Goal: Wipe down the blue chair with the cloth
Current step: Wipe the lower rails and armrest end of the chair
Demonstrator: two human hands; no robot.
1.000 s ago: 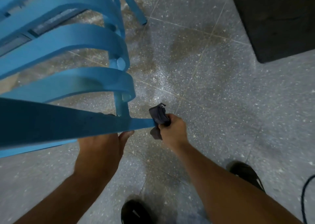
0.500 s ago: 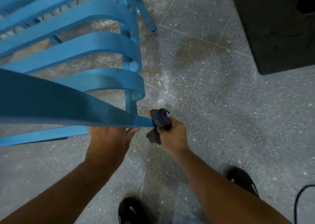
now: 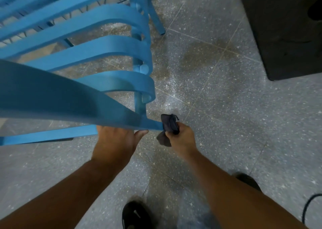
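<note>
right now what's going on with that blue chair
A person is wiping down the blue chair. The right hand grips a bunched dark cloth and presses it against the end of the chair's top rail. The left hand is against the underside of that rail, apparently steadying it. Its fingers are hidden behind the rail. The person stands on a speckled floor.

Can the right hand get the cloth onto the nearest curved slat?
Probably yes: right hand grips the cloth at the tip of the top rail; the slat ends just beyond, nothing between.
</note>
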